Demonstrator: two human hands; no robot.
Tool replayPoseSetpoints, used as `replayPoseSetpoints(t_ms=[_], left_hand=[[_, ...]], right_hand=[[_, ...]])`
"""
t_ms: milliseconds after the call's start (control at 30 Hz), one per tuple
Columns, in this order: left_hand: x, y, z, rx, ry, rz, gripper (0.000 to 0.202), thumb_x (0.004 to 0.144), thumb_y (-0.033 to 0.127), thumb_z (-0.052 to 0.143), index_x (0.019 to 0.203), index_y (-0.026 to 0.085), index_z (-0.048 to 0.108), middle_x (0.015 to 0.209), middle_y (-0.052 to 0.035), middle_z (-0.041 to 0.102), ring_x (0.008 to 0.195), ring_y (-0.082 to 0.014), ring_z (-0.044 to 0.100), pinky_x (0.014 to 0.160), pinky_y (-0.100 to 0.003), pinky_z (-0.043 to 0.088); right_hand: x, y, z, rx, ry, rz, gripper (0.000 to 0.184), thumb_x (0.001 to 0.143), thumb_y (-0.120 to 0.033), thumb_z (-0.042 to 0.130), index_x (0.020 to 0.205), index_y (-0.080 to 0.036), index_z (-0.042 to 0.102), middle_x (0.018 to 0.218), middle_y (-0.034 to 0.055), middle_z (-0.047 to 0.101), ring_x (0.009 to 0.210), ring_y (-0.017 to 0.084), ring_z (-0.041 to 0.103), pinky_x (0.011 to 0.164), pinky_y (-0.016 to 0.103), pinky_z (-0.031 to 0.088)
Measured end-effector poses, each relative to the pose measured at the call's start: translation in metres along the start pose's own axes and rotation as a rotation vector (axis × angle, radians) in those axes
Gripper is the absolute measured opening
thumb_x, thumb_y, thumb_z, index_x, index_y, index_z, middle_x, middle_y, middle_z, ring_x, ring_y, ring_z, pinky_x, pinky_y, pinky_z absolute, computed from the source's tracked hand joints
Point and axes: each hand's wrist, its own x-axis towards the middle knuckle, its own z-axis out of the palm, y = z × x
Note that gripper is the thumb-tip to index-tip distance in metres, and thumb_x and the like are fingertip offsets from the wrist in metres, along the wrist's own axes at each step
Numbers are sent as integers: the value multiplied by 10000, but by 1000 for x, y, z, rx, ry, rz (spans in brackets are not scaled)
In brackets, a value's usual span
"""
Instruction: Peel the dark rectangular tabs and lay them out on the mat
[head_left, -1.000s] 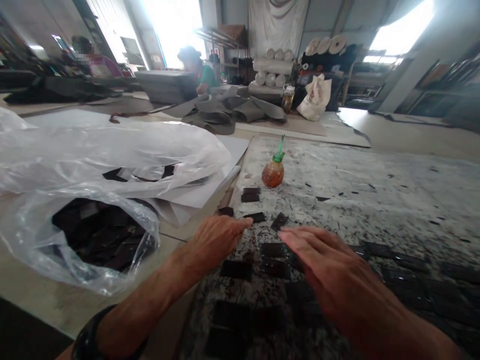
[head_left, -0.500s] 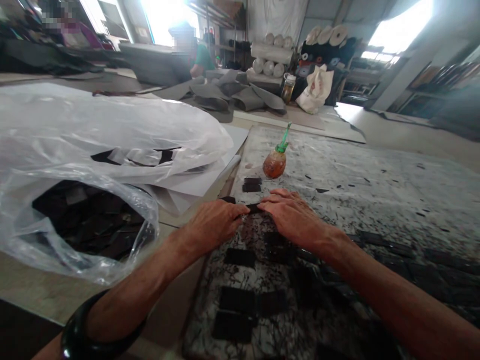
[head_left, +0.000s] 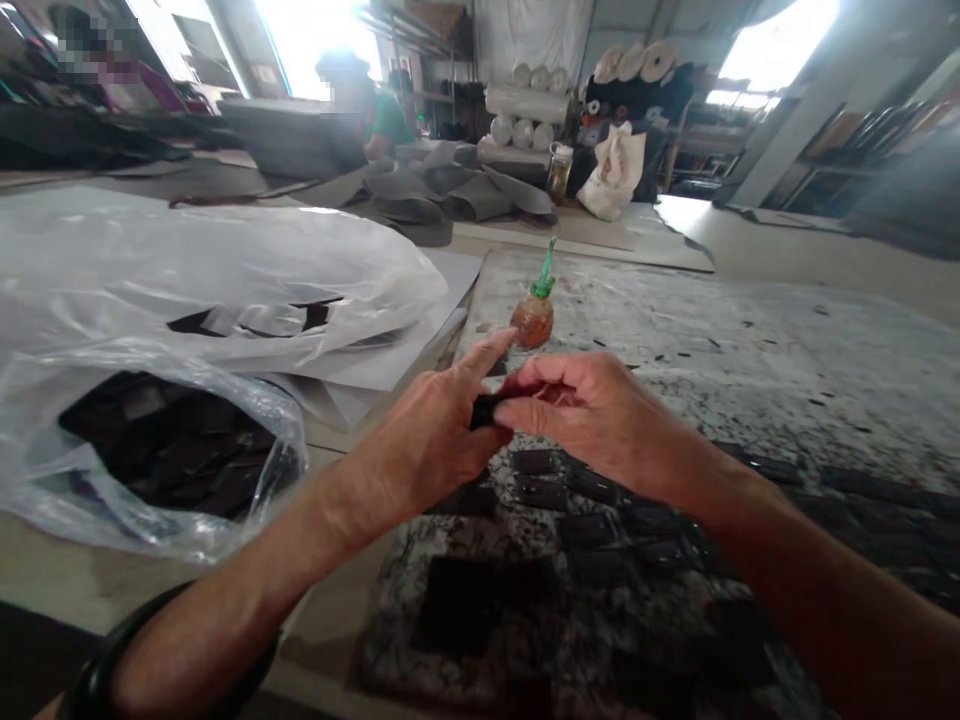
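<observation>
Between my two hands, raised a little over the stained board (head_left: pixel 645 300), is a small black piece (head_left: pixel 485 410), partly hidden by fingers. My left hand (head_left: pixel 442 420) grips it between thumb and fingers, with the index finger stretched forward. From the other side my right hand (head_left: pixel 592 410) pinches its right end between thumb and bent fingers. Just beyond the fingertips stands a round orange-brown bottle (head_left: pixel 533 318) with a green nozzle. More flat black pieces (head_left: pixel 536 492) lie in rows on the board below and to the right of my hands.
An open clear plastic bag (head_left: pixel 292 450) full of black pieces lies at the left, with white plastic sheeting (head_left: pixel 315 250) behind it. Grey material (head_left: pixel 480 195), a jar (head_left: pixel 559 172) and a cream bag (head_left: pixel 613 175) sit at the back. A person in green (head_left: pixel 390 125) is beyond.
Both hands have lifted from the board with the black piece and come closer together. My left index finger now points forward, and my right hand has turned to pinch.
</observation>
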Motion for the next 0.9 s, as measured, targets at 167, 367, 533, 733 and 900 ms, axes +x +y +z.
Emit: replayPoseSetpoints(t_ms=[167,367,533,733,900], left_hand=[[2,11,-1,-12,26,37,606,828,350,601,1386,227,399,1020,-23,678,794,-167,636,707,-265,461],[-7,13,5,-473,-236,-163,316,829,388,614,1073,190,652,628,62,584,497,-70,478,496,-184,378],[-10,4,26,-734,-438,-262,223,841,383,595,826,165,642,590,67,503,511,-64,426,457,-164,325],[-10,1,41,-771,-559,-300,230,838,380,591,790,156,596,604,58,506,517,-70,423,445,-162,313],[-7,-3,41,-774,-621,-323,281,876,410,517,831,150,612,611,55,496,512,-68,400,444,-158,304]], right_hand=[[-7,2,-7,69,82,50,168,809,-320,570,761,-180,650,602,-35,600,558,102,549,490,210,375],[-34,13,-4,126,95,177,164,804,-341,570,743,-198,620,603,-34,553,556,101,500,503,223,377],[-51,29,9,328,35,364,180,804,-370,585,782,-195,622,660,-30,577,587,100,510,534,213,432],[-59,40,14,496,21,493,170,748,-347,641,748,-179,613,599,-50,562,501,71,488,481,186,420],[-65,45,13,508,27,539,192,764,-347,626,694,-176,574,583,-57,559,459,54,476,458,172,413]])
